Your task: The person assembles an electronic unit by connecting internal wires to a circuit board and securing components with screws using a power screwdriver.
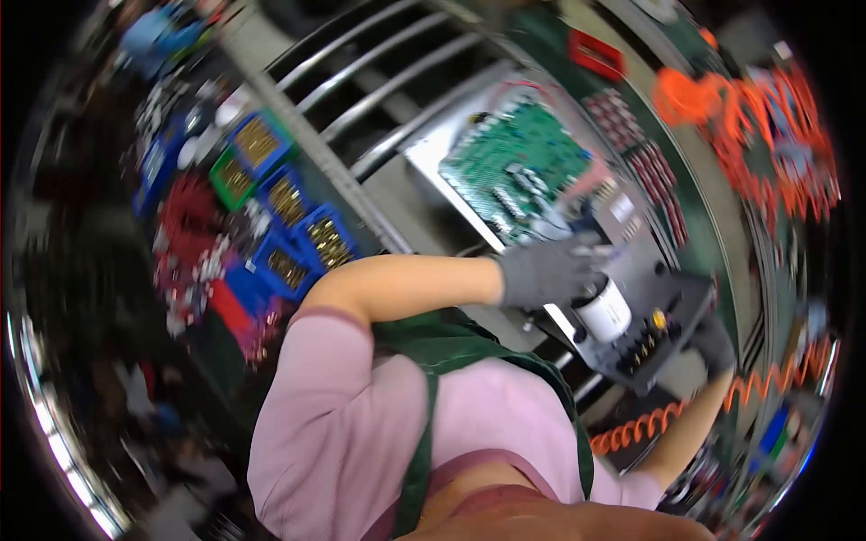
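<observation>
A metal chassis (469, 209) lies tilted across the view, carrying a large green circuit board (532, 149). At its near right end a white cylinder (606, 316), like a big capacitor, stands beside several brass-coloured terminals (642, 350) on a dark panel. My left hand (548, 270), in a grey glove, reaches over the chassis between the board and the cylinder. Its fingers are blurred, and whether they hold anything does not show. My right hand (714, 347), also gloved, is closed around the right edge of the dark panel; its fingers are partly hidden.
Blue bins (327, 239) and a green bin (233, 180) with brass parts stand at left, near dark red wires (191, 216). Metal rollers (361, 86) run behind. Orange cables (758, 117) hang at far right; a coiled orange hose (640, 428) passes below my right arm.
</observation>
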Demonstrator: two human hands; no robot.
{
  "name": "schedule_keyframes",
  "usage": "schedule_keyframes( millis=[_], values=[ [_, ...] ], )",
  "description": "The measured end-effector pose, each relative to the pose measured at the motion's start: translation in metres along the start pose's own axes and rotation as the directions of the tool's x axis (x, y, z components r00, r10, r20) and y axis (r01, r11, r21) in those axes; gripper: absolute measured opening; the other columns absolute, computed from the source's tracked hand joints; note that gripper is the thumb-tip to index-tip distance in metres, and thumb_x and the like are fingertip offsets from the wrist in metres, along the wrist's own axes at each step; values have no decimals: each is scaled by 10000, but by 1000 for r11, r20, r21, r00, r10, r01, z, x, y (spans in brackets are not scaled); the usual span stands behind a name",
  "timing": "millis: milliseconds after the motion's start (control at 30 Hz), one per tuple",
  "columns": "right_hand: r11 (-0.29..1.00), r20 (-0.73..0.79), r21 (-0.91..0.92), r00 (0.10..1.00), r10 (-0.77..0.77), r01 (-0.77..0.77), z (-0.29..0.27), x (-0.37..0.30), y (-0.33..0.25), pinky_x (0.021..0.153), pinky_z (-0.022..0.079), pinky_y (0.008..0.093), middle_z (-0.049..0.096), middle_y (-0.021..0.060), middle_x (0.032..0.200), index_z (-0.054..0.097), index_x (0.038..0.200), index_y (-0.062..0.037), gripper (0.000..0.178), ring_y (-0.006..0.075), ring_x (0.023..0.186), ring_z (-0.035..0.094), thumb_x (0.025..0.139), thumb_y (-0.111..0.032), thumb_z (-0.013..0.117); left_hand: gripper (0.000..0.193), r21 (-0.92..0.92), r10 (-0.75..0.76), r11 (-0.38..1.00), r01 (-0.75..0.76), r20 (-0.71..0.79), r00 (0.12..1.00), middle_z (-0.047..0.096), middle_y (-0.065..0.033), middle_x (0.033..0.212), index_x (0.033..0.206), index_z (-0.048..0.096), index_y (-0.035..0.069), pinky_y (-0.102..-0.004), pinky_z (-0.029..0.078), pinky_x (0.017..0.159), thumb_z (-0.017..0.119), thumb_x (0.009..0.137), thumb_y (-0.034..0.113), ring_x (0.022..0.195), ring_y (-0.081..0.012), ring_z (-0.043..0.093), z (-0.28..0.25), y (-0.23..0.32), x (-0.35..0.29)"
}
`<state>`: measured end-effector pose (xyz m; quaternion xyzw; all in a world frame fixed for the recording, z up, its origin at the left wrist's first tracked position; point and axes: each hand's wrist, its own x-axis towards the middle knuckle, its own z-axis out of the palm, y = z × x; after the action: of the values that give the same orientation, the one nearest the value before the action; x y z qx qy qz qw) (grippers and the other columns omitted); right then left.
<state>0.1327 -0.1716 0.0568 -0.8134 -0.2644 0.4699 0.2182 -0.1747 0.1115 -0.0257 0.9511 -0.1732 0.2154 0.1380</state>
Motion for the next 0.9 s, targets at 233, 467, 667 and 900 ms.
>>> schedule_keyframes(
  millis=[233,467,667,900],
  values=[
    [595,-338,-802,864,-374,-55,37,-53,-140,756,491,359,644,167,943,599,1135,-19,462,291,844,624,694,-128,684,425,-226,59,968,-108,-212,976,527,-102,1253,1109,591,84,-432,403,997,683,709,193,1201,-302,474,-22,-3,-51],
    [490,-15,-800,805,-593,346,144,14,-308,732,481,380,625,159,951,590,1138,-40,374,317,841,611,772,-108,625,254,-647,-899,378,662,-429,93,639,-95,1021,1076,643,66,-322,472,853,589,830,37,948,-201,604,-98,-95,-287],
    [107,342,-829,649,-679,549,246,82,-409,703,478,432,616,130,893,595,1068,-78,322,333,808,603,771,-194,647,363,-809,-707,71,584,-454,-542,664,-126,1060,1151,630,26,-310,469,860,660,799,108,951,-215,621,-168,-241,-488],
    [-30,642,-662,546,-539,749,356,137,-490,708,491,434,628,120,864,592,1016,-107,245,318,827,619,787,-194,607,404,-672,-642,-226,705,-442,-626,687,-141,877,1105,675,61,-333,490,772,738,727,188,834,-228,642,-192,-330,-546]
  ],
)
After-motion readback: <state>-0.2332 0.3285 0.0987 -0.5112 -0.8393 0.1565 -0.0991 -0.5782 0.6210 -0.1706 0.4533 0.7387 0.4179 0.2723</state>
